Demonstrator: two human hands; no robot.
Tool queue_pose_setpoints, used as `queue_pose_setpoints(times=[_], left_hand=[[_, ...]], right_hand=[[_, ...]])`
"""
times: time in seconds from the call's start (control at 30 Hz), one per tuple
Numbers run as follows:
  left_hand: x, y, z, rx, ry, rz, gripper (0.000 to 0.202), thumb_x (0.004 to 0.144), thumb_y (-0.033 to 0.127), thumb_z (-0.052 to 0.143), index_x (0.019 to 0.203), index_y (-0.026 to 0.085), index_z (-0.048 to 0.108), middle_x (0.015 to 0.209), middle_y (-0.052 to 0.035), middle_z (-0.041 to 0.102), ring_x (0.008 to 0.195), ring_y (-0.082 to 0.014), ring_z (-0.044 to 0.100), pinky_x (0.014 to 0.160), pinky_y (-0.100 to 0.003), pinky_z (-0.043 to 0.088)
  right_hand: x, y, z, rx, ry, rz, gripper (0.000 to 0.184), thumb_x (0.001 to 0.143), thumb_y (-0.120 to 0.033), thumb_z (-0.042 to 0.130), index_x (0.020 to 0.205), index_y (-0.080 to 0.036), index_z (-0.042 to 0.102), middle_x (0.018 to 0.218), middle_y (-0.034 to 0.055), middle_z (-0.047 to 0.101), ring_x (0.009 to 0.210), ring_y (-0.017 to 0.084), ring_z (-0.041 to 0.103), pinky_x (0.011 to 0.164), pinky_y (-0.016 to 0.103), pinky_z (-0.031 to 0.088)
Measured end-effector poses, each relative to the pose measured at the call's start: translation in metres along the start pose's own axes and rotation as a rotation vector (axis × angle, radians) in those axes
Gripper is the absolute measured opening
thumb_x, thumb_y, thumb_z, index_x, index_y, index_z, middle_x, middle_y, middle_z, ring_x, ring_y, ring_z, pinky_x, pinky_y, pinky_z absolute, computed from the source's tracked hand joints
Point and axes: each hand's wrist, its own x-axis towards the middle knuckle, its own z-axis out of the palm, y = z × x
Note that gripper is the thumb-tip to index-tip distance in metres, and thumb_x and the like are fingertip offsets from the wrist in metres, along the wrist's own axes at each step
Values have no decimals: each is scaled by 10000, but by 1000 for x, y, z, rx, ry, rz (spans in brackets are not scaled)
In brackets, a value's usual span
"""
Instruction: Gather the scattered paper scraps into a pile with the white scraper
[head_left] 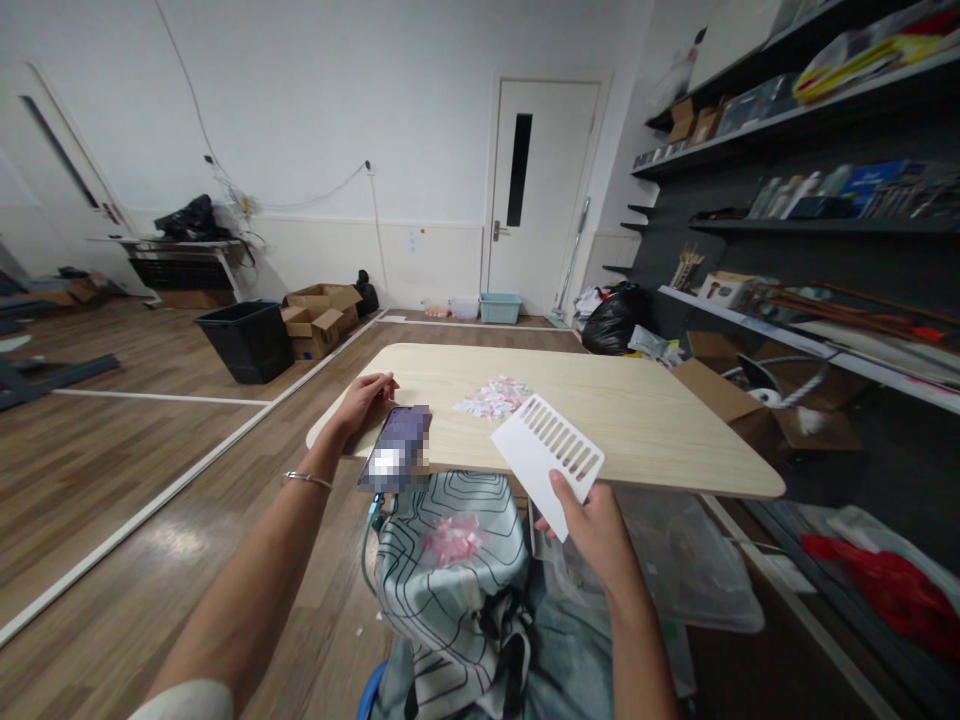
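My right hand (589, 520) grips a flat white slotted card (544, 455) by its near edge. The card is tilted over the table's front edge, with a row of long slots along its far side. My left hand (365, 397) rests on the left end of the pale wooden table (637, 410), its fingers loosely curled with nothing visible in them. Beside it a phone (397, 445) lies at the table edge with a cable plugged in. A pile of small white and pink pieces (495, 397) lies on the table beyond the card.
A patterned cloth (450, 610) covers my lap and holds pink pieces (454, 540). Under the table to the right is a clear plastic bin (675, 570). Loaded shelves (787, 225) line the right wall. A black bin (247, 345) and cardboard boxes (322, 310) stand at left.
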Motion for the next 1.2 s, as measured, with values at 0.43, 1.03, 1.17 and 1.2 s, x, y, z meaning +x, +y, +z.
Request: queue_pose_setpoints(times=[0.43,1.03,1.17,1.2], left_hand=[[-3,6,1,37,4,19,666,819,833,1009,688,257,702,685,-57,673,730,-264,650,735,-409,523],[-1,3,1,50,1,25,759,725,952,1002,657,248,725,683,-57,671,680,-231,577,711,-391,479],[-2,4,1,39,3,19,750,725,941,1003,650,250,722,680,-52,654,682,-228,568,718,-396,472],[-2,4,1,35,3,18,750,723,935,1006,636,252,709,682,-53,654,687,-228,571,723,-397,476]], right_hand=[[-2,4,-18,16,10,18,679,745,-906,964,727,-242,822,588,142,778,483,327,772,442,373,592],[14,27,-10,4,110,-30,601,881,-840,879,709,-269,800,578,141,757,490,324,751,524,414,643],[16,23,-13,1,52,3,602,846,-839,886,671,-273,781,556,146,735,477,325,740,512,419,634],[16,21,-14,4,38,12,601,835,-838,892,668,-272,779,554,146,734,478,326,743,507,416,629]])
